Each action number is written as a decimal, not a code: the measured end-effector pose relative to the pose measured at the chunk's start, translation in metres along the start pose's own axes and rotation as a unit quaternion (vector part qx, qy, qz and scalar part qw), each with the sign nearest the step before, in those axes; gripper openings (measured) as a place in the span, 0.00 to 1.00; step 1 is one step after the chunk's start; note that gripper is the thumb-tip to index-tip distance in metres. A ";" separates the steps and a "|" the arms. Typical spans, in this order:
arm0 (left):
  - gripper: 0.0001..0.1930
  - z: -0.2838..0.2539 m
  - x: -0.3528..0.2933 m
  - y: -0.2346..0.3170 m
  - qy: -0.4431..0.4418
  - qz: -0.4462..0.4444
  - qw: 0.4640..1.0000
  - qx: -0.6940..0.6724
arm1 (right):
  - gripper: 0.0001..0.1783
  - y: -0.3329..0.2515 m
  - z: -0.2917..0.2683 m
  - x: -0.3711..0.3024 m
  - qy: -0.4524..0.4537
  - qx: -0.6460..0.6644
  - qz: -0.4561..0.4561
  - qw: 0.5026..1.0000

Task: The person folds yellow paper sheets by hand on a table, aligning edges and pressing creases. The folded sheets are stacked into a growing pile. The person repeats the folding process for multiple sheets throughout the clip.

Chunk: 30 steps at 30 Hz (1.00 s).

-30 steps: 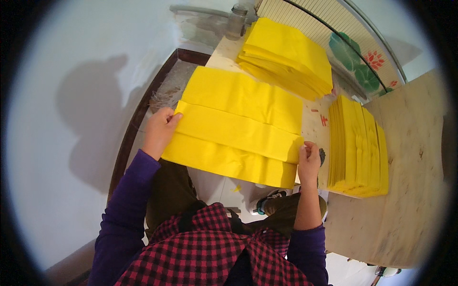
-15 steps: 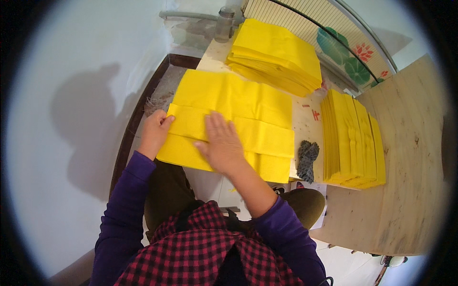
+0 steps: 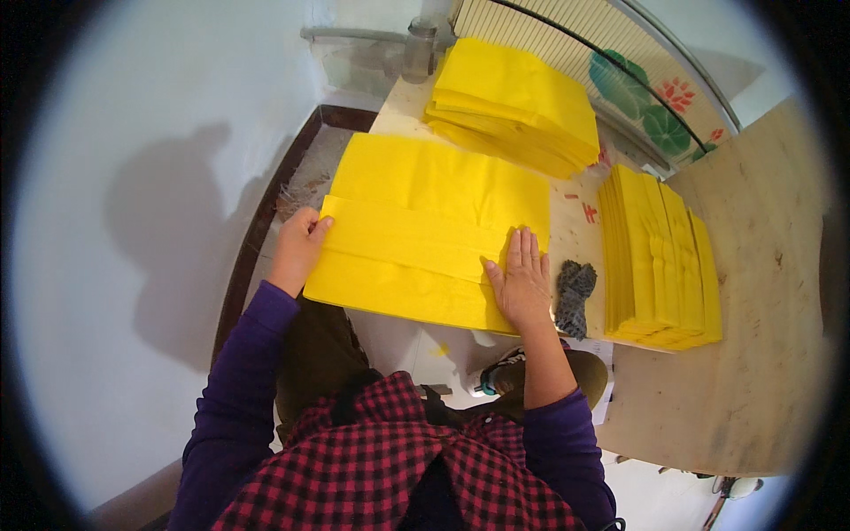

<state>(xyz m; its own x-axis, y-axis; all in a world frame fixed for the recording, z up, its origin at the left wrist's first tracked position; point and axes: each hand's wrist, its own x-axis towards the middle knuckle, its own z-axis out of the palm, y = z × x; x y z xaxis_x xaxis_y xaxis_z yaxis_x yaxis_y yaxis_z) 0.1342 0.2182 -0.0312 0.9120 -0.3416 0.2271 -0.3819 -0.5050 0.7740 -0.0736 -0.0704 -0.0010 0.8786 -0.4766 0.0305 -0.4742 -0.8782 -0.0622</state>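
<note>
A yellow felt-like fabric piece [image 3: 425, 190] lies spread in front of me, with a folded band running across its middle. At its left edge my left hand [image 3: 299, 248] pinches the end of that band between thumb and fingers. My right hand [image 3: 524, 279] rests flat near the right end of the band, fingers stretched out and thumb apart. The cloth there lies smooth under the palm, and the part beneath the hand is hidden.
A stack of folded yellow fabric [image 3: 522, 97] lies at the back of the table [image 3: 580, 243]. Another yellow stack [image 3: 655, 265] is to the right, by a wooden board [image 3: 753, 292]. A bundled dark grey cloth [image 3: 575, 296] sits near my right hand. A glass jar [image 3: 419, 51] stands far back.
My right hand has slid from the middle of the band to its right end, and the cloth looks flatter. My left hand keeps its pinch on the left edge.
</note>
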 end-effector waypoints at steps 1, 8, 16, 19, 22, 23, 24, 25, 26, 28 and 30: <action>0.12 -0.003 0.001 0.001 -0.010 -0.020 1.000 0.021 | 0.43 0.000 0.001 0.000 0.003 0.006 -0.002 1.000; 0.11 -0.030 0.004 0.049 0.077 0.132 0.977 0.147 | 0.43 0.000 0.000 0.000 0.007 0.017 0.004 1.000; 0.28 0.131 -0.051 0.178 -0.236 0.295 0.918 0.121 | 0.43 0.007 0.007 0.001 0.005 -0.057 -0.022 0.998; 0.32 0.134 -0.038 0.163 -0.252 0.222 0.917 0.213 | 0.43 0.006 0.009 0.002 0.018 -0.014 -0.011 1.000; 0.33 0.109 -0.029 0.128 -0.193 0.200 0.916 0.288 | 0.44 0.002 0.008 -0.001 0.015 0.008 -0.006 1.000; 0.33 0.100 -0.025 0.119 -0.176 0.179 0.920 0.300 | 0.44 0.001 0.007 -0.001 0.012 0.014 -0.003 1.000; 0.33 0.092 -0.022 0.110 -0.168 0.155 0.923 0.311 | 0.44 0.000 0.006 -0.001 0.020 0.023 -0.005 1.000; 0.33 0.084 -0.018 0.102 -0.145 0.143 0.926 0.319 | 0.44 -0.001 0.006 -0.001 0.009 0.020 0.001 1.000; 0.33 0.076 -0.015 0.094 -0.142 0.120 0.928 0.324 | 0.44 -0.001 0.005 -0.001 0.009 0.019 0.003 1.000; 0.33 0.061 -0.009 0.081 -0.113 0.094 0.932 0.331 | 0.44 -0.001 0.003 -0.002 0.006 0.020 0.010 1.000; 0.33 0.052 -0.007 0.071 -0.112 0.074 0.929 0.344 | 0.44 0.001 0.001 -0.003 0.001 0.025 0.020 0.999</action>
<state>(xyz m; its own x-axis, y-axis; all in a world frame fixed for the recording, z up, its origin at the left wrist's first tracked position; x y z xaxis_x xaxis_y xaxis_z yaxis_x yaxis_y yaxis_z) 0.0933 0.1436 -0.0082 0.8177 -0.5645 0.1125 -0.5756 -0.8008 0.1654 -0.0770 -0.0700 -0.0023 0.8590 -0.5112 0.0299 -0.5052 -0.8556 -0.1129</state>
